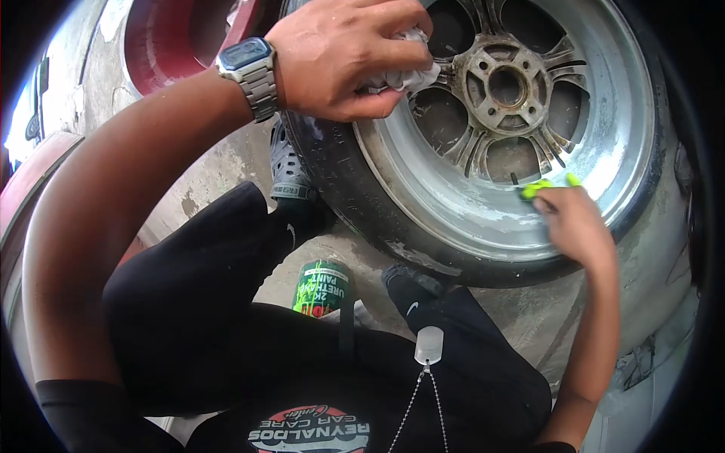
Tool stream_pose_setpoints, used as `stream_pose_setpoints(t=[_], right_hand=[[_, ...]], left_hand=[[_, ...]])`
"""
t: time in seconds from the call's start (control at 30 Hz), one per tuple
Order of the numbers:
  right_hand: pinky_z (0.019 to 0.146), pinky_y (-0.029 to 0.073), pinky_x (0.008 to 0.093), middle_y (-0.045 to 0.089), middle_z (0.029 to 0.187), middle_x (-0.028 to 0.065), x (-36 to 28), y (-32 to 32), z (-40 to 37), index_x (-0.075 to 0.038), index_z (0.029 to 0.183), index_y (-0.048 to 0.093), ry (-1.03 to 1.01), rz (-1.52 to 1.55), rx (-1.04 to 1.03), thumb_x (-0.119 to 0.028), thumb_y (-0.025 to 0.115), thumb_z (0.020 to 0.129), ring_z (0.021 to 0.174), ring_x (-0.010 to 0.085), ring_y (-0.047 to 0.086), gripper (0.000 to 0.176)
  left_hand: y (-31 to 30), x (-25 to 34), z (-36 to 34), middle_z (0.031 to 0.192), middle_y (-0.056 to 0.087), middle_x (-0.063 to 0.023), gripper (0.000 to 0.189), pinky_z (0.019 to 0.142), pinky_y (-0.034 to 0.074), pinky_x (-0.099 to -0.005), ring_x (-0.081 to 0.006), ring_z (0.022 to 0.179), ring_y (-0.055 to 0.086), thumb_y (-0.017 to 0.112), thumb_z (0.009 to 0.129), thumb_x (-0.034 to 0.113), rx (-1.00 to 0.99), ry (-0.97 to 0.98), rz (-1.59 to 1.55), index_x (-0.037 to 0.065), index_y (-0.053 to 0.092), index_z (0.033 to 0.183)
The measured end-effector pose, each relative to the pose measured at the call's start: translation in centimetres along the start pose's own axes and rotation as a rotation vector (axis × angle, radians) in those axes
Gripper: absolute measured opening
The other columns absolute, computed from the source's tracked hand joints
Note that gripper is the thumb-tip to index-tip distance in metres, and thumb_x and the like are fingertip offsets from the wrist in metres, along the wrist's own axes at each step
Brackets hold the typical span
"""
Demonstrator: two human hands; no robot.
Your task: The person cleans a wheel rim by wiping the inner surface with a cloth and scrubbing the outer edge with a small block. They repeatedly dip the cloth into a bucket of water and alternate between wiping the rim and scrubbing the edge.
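A car wheel [604, 128] with a black tyre lies with its inner side up, the silver barrel streaked with whitish marks and the brownish hub [472, 83] at its middle. At the wheel's upper left, my left hand [351, 57] is wrapped round a crumpled white cloth [408, 72]. My right hand [578, 223], slightly blurred, grips a small bright green and black tool [535, 189] against the lower part of the barrel. The hand partly hides the tool, so its exact shape is unclear.
A green paint can [321, 288] stands on the concrete floor [517, 309] below the tyre, between my legs. A red, round-edged object [143, 57] is at the upper left. My shoes sit close to the tyre, and a tag on a chain [429, 345] hangs in front.
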State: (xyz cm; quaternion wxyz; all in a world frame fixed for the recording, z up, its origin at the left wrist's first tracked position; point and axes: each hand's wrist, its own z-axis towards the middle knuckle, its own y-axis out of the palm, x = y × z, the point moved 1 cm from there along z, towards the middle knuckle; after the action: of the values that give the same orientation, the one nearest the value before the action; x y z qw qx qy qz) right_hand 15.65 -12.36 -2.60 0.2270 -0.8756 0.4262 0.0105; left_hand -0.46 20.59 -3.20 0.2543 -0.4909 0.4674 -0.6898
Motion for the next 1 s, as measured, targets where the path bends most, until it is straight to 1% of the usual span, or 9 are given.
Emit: stream_pose_setpoints(t=[0.13,0.2,0.33,0.47,0.6,0.67,0.73,0.83,1.0], right_hand=[[0.083,0.054,0.0514,0.071,0.092,0.027,-1.9,5.3,1.3,0.004,0.101,0.073,-0.437,0.126,0.231,0.011,0.051,0.079,0.08,0.0428,0.069,0.032],[0.086,0.054,0.0515,0.072,0.095,0.0252,-7.2,8.4,2.0,0.002,0.108,0.072,-0.583,0.486,0.483,0.004,0.055,0.087,0.082,0.0433,0.069,0.027],[0.083,0.055,0.0499,0.074,0.096,0.0238,-3.7,4.1,1.7,-0.002,0.112,0.075,-0.421,0.13,0.119,-0.008,0.059,0.098,0.084,0.0405,0.071,0.022],[0.086,0.055,0.0508,0.074,0.091,0.0246,-0.7,2.0,0.4,-0.001,0.104,0.075,-0.244,-0.156,0.108,0.004,0.057,0.082,0.089,0.0409,0.073,0.03],[0.087,0.056,0.0528,0.073,0.102,0.0251,-8.8,8.6,2.1,0.001,0.112,0.07,-0.575,0.424,0.505,-0.001,0.06,0.089,0.095,0.0447,0.071,0.025],[0.087,0.055,0.0514,0.072,0.098,0.0263,-7.2,5.9,2.1,0.001,0.11,0.072,-0.452,0.589,0.186,-0.01,0.062,0.098,0.093,0.0467,0.069,0.019],[0.081,0.055,0.0512,0.072,0.093,0.0251,-2.3,4.0,1.0,0.001,0.107,0.073,-0.319,0.231,0.059,-0.005,0.062,0.095,0.087,0.045,0.069,0.017],[0.074,0.052,0.0525,0.07,0.084,0.0236,0.9,3.0,-0.2,-0.004,0.103,0.075,-0.311,0.037,0.252,0.004,0.061,0.086,0.08,0.044,0.069,0.024],[0.073,0.052,0.0522,0.068,0.08,0.0248,-6.9,7.1,3.2,-0.002,0.105,0.073,-0.456,0.536,0.265,-0.01,0.062,0.097,0.078,0.044,0.069,0.015]], left_hand=[[-0.2,0.0,0.2,0.12,0.06,-0.0136,0.041,0.092,0.049,-0.0478,-0.0344,0.112,0.06,0.074,0.077,0.034,-0.053,-0.014,0.024,0.014,0.071,0.114],[0.4,-0.6,-0.1,0.119,0.061,-0.0132,0.042,0.091,0.049,-0.0482,-0.0348,0.111,0.06,0.075,0.077,0.035,0.007,0.015,0.002,0.014,0.071,0.114],[0.8,-0.8,-0.4,0.12,0.061,-0.0132,0.042,0.091,0.049,-0.0487,-0.0355,0.111,0.06,0.075,0.077,0.035,0.063,0.039,-0.021,0.014,0.07,0.113],[0.3,-0.4,-0.1,0.12,0.061,-0.0134,0.042,0.092,0.049,-0.0495,-0.0359,0.112,0.06,0.075,0.077,0.036,0.029,-0.015,-0.042,0.014,0.07,0.113],[-0.3,0.0,0.4,0.121,0.061,-0.0134,0.042,0.093,0.049,-0.05,-0.036,0.113,0.06,0.075,0.077,0.036,-0.065,-0.07,-0.067,0.015,0.071,0.113],[-0.2,-0.1,0.3,0.121,0.061,-0.0133,0.042,0.094,0.049,-0.05,-0.0361,0.113,0.06,0.075,0.078,0.036,-0.051,-0.076,-0.083,0.015,0.071,0.113],[0.1,-0.6,0.1,0.121,0.061,-0.0131,0.042,0.096,0.049,-0.05,-0.0363,0.112,0.06,0.075,0.078,0.036,0.018,-0.014,-0.054,0.015,0.071,0.114],[-0.2,-0.1,0.3,0.12,0.062,-0.0129,0.041,0.098,0.048,-0.0502,-0.0363,0.112,0.06,0.075,0.078,0.035,-0.056,-0.076,-0.065,0.015,0.071,0.114],[-0.3,0.0,0.5,0.119,0.062,-0.0124,0.041,0.094,0.049,-0.0492,-0.0353,0.11,0.061,0.075,0.077,0.035,-0.062,-0.074,-0.069,0.015,0.071,0.113]])
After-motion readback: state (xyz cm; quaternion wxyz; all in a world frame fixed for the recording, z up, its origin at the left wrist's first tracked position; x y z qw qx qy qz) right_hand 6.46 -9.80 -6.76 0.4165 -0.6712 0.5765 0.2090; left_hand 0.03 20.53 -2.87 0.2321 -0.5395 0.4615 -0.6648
